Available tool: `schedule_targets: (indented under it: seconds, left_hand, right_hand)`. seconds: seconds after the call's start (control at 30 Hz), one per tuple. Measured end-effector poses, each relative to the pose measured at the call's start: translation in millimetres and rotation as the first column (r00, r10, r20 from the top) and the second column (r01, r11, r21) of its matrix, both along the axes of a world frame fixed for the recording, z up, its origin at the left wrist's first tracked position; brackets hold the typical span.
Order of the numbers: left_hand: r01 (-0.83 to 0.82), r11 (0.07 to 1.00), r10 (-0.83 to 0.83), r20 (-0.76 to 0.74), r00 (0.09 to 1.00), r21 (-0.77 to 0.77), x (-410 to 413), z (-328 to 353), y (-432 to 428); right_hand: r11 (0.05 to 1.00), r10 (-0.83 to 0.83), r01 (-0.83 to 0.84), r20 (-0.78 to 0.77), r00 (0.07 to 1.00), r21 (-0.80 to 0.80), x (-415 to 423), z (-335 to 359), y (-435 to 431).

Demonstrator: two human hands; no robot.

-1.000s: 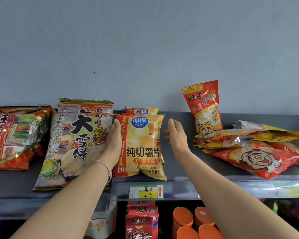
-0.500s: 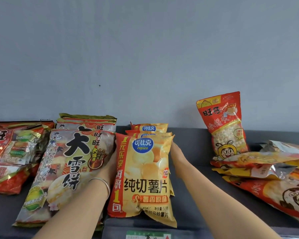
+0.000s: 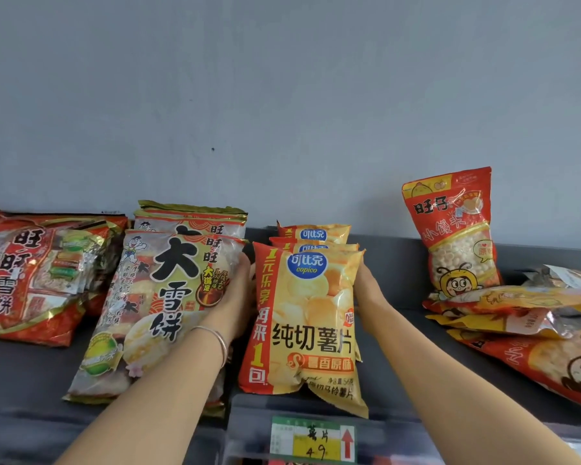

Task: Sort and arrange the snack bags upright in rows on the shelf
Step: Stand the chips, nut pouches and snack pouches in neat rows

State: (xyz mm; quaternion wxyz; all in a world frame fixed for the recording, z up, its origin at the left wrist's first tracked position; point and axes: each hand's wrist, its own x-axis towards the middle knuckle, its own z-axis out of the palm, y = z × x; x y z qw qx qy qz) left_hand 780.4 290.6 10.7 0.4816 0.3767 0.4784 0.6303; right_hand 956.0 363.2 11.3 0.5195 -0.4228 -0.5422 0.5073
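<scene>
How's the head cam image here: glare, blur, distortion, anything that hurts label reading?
Head view: light is soft and even, shadows faint; the front chip bag print is sharp and legible; glare streaks on the crinkled foil bag at right; the price tag at the bottom edge is soft; wide-angle bowing slants the shelf toward the sides.

head view, close, facing shelf

The 2 bare forearms reach forward and converge. The left hand stands on edge, palm facing right, fingers extended forward. The right hand mirrors it, palm facing left, its fingertips hidden from view.
</scene>
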Motion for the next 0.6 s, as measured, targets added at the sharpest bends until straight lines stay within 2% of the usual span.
schedule_targets:
  seconds: [0.17, 0.3, 0.43, 0.53, 0.6]
  left_hand:
    - [0.009, 0.993, 0.004, -0.114, 0.994, 0.120, -4, -10, -32]
    - [0.075, 0.974, -0.016, -0.261, 0.965, 0.215, 9, -21, -59]
    - [0.049, 0.968, 0.028, -0.301, 0.953, 0.245, 26, -28, -71]
    - [0.030, 0.968, 0.056, -0.332, 0.942, 0.250, 34, -30, -68]
    - [-0.042, 0.969, 0.130, -0.359, 0.924, 0.242, 35, -31, -66]
  right_hand:
    - [0.992, -0.126, 0.126, 0.002, 0.992, 0.000, 5, -9, -27]
    - [0.990, -0.140, 0.140, -0.008, 0.990, 0.027, 10, -17, -65]
    - [0.990, -0.121, 0.110, 0.135, 0.983, 0.089, 9, -29, -84]
    - [0.981, -0.179, 0.161, 0.185, 0.966, 0.109, 17, -23, -96]
    - [0.972, -0.224, 0.200, 0.235, 0.946, 0.122, 28, -16, -106]
